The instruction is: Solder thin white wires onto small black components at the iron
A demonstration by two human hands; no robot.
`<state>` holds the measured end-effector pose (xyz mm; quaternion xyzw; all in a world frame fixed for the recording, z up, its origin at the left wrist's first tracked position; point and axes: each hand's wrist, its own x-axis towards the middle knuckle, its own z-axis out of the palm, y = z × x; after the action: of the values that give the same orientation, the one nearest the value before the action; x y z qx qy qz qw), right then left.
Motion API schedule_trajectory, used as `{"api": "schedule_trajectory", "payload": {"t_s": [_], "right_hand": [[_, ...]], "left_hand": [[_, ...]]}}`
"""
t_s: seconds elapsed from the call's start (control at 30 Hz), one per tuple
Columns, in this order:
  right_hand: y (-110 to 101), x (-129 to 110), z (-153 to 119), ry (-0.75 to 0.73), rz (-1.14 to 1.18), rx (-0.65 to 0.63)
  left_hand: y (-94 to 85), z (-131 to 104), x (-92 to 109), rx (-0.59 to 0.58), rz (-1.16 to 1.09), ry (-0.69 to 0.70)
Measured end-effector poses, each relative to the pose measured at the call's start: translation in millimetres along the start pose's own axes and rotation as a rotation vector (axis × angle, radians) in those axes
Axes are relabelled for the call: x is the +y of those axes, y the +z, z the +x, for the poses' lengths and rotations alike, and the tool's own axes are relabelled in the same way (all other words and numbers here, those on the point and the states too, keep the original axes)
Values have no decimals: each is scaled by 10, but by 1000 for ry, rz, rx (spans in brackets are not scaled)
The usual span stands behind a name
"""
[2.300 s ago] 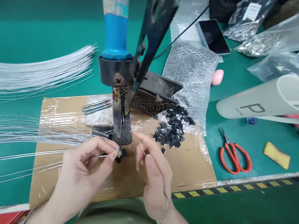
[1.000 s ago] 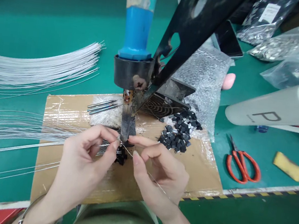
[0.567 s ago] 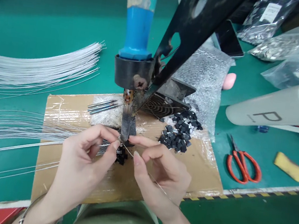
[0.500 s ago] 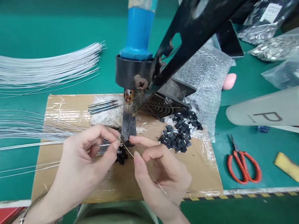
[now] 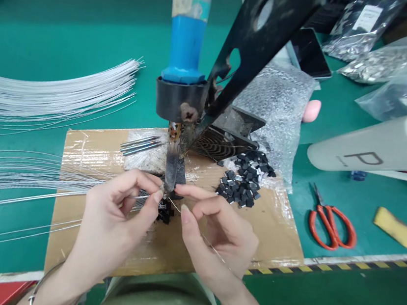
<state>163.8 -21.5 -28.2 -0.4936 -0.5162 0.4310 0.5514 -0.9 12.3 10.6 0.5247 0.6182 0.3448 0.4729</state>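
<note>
A soldering iron (image 5: 185, 54) with a blue collar hangs tip down in a black bracket (image 5: 255, 45). Right at its dark tip (image 5: 171, 168), my left hand (image 5: 122, 212) pinches the end of a thin grey cable (image 5: 72, 196) between thumb and forefinger; the small part at that end is mostly hidden by my fingertips. My right hand (image 5: 218, 238) has its fingers closed on a thin solder wire (image 5: 175, 205), which runs from the tip down across the palm. Small black pieces (image 5: 165, 213) lie beneath my left fingertips.
Under the hands lies a cardboard sheet (image 5: 279, 231) with a heap of small black connectors (image 5: 240, 186) and a black fan (image 5: 219, 142). White cables (image 5: 66, 88) lie at left. Red-handled scissors (image 5: 331, 227), a yellow sponge (image 5: 393, 227) and a white tube (image 5: 371, 143) are at right.
Hands and solder wire stay at the iron's tip, with the right hand a touch further left. The iron's upper part and bracket appear slightly shifted left as the view moves.
</note>
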Motion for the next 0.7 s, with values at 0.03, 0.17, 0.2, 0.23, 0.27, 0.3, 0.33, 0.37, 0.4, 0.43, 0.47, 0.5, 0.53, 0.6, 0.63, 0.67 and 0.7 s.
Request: {"api": "schedule_trajectory", "payload": {"t_s": [0.03, 0.17, 0.2, 0.23, 0.27, 0.3, 0.33, 0.37, 0.4, 0.43, 0.47, 0.5, 0.53, 0.6, 0.63, 0.67, 0.7], "right_hand": [[1, 3, -1, -3, 0, 3], [9, 13, 1, -7, -17, 18], [11, 14, 2, -11, -22, 20], [14, 14, 4, -17, -26, 21], [16, 14, 5, -27, -32, 22], [19, 12, 5, -36, -38, 23], [21, 9, 4, -42, -45, 25], [23, 5, 1, -46, -52, 26], [24, 1, -2, -49, -57, 28], [26, -4, -6, -47, -60, 30], [27, -7, -10, -46, -60, 33], [28, -10, -13, -46, -57, 35], [29, -11, -14, -48, -53, 37], [31, -12, -15, -53, -48, 39], [32, -11, -13, -53, -46, 38], [33, -9, -12, -54, -45, 37], [33, -7, -10, -52, -44, 36]], "left_hand": [[1, 5, 0, 3, 9, 1], [16, 20, 12, -9, 33, 5], [19, 19, 16, -11, 35, 9], [20, 17, 18, -10, 35, 13], [20, 13, 20, -9, 34, 16], [18, 8, 20, -9, 32, 17], [15, 3, 19, -10, 28, 15], [11, -3, 17, -11, 24, 11], [7, -8, 15, -13, 20, 11], [3, -13, 14, -15, 17, 9], [0, -18, 13, -17, 16, 7], [-2, -22, 13, -15, 16, 8], [-2, -24, 15, -12, 18, 9], [1, -24, 22, -1, 19, 11], [5, -21, 26, 4, 17, 10], [8, -17, 31, 10, 13, 10], [12, -13, 35, 12, 9, 12]]}}
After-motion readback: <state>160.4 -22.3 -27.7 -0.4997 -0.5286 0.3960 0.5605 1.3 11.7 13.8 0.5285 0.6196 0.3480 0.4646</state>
